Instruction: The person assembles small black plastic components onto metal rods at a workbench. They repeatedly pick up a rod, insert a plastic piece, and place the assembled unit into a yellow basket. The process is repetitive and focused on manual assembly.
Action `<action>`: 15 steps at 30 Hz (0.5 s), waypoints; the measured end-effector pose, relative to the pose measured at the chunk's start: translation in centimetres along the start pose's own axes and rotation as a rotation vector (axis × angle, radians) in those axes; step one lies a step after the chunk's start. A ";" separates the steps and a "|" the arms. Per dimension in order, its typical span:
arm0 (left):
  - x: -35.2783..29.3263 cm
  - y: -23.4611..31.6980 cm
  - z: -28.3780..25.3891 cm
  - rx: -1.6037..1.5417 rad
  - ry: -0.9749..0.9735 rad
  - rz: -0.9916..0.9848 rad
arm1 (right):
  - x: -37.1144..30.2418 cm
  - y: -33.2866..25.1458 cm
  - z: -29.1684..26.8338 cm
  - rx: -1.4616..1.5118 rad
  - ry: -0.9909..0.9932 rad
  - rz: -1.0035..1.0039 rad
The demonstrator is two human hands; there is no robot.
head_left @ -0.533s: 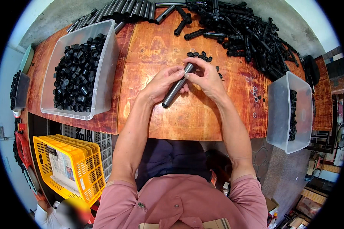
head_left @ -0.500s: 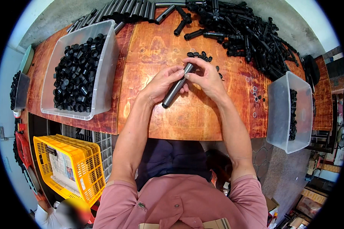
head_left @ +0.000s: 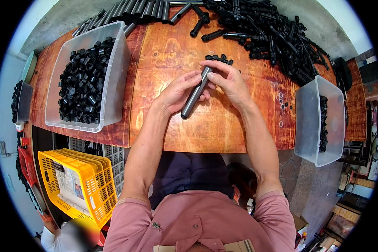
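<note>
Left hand (head_left: 173, 93) and right hand (head_left: 229, 84) gripping grey tube (head_left: 193, 99); tub (head_left: 116, 86) at 9 o'clock, black pipe pile (head_left: 277, 42) 2, bare worktop (head_left: 164, 52) 11, front edge (head_left: 210, 150) 6

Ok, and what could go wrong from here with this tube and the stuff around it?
The dark tube slants between the left hand and right hand, so a loosened grip might let it drop and roll on the table. The small black pieces lie close beyond the right hand; a brush could scatter them. The clear bin on the right seems to reach past the table's front edge, so a bump might tip it.
</note>
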State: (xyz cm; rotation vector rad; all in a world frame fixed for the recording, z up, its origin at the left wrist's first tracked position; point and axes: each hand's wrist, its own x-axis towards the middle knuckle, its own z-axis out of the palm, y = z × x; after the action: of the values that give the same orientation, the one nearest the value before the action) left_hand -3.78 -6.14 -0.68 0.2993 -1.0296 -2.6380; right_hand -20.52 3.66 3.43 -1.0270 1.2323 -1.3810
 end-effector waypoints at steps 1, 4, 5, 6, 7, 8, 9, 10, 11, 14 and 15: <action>0.0 0.0 0.0 0.003 0.001 -0.003 | 0.0 0.1 0.0 0.001 0.004 -0.001; 0.1 -0.2 -0.4 0.012 -0.026 -0.026 | 0.0 0.1 0.0 0.009 0.010 0.002; 0.1 -0.2 -0.3 -0.005 -0.027 -0.027 | 0.0 0.1 0.0 0.021 0.010 0.000; 0.0 -0.1 -0.1 -0.022 -0.027 -0.028 | -0.1 0.0 0.0 0.034 0.010 -0.002; 0.0 -0.1 0.0 -0.039 -0.027 -0.029 | -0.1 0.0 0.0 0.047 0.009 -0.003; 0.0 -0.1 0.1 -0.047 -0.031 -0.025 | -0.1 0.0 0.0 0.068 0.005 -0.008; 0.0 0.0 0.1 -0.055 -0.035 -0.022 | -0.1 0.1 -0.1 0.089 0.001 -0.012; 0.0 0.0 0.2 -0.063 -0.040 -0.018 | -0.1 0.2 -0.1 0.110 -0.003 -0.016; 0.0 0.0 0.1 -0.062 -0.040 -0.020 | 0.0 0.3 -0.2 0.128 -0.006 -0.023; -0.1 0.0 0.3 -0.061 -0.038 -0.025 | 0.1 0.5 -0.3 0.169 -0.008 -0.045; -0.2 0.2 0.6 -0.062 -0.037 -0.029 | 0.1 0.5 -0.2 0.175 -0.007 -0.054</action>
State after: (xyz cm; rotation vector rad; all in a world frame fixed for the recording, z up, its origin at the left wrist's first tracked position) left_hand -3.75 -5.84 -0.03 0.2544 -0.9590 -2.7050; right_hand -20.67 3.60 2.90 -0.9475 1.0644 -1.4979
